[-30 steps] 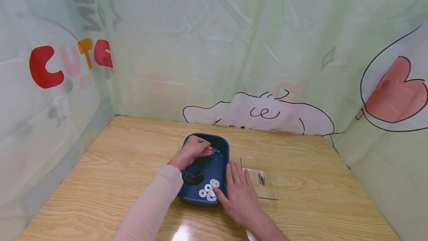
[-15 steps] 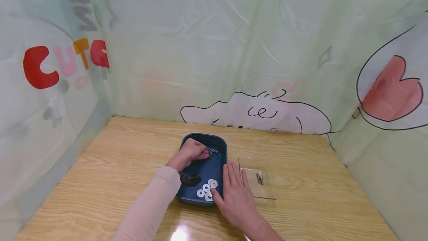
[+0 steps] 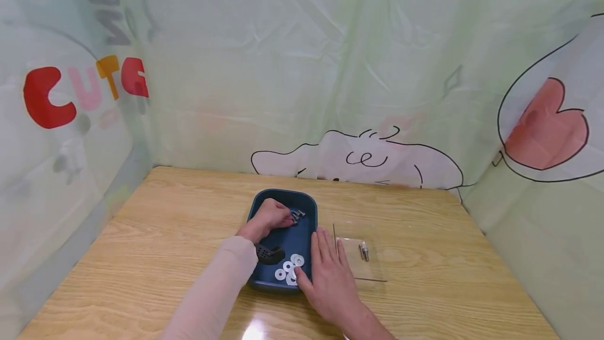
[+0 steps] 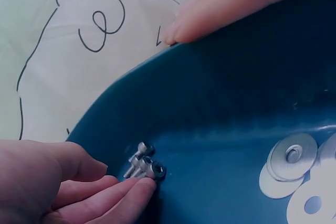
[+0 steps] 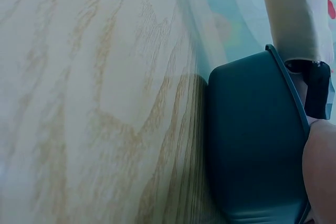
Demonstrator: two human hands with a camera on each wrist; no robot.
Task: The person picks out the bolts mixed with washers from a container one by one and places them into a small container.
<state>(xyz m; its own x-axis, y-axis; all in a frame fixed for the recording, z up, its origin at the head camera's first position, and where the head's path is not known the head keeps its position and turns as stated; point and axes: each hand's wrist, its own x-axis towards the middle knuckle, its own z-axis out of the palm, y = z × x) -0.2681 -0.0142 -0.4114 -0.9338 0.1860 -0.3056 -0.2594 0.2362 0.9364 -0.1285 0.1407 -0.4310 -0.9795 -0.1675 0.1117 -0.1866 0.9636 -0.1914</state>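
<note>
Touching a small heap of metal bolts [image 4: 143, 165] with its fingertips, the left hand [image 3: 271, 215] dips into the far part of a dark blue tray [image 3: 285, 241], its thumb and fingers apart and the thumb away from the heap. The bolts lie loose on the tray's floor near the far end, their socket heads showing. A pale sleeve [image 3: 207, 287] covers that arm, and a black wrist device [image 3: 270, 254] overlaps the tray's left side. Flat washers [image 3: 288, 266] lie partly overlapping at the near end. Along the tray's right side rests the right hand [image 3: 332, 279], its fingers straight and its thumb over the rim beside the washers; whether the thumb touches them cannot be told. Just right of this hand, two more bolts [image 3: 364, 252] lie side by side on a clear plastic piece [image 3: 370, 279] on the wood-grained table [image 3: 184, 214].
</note>
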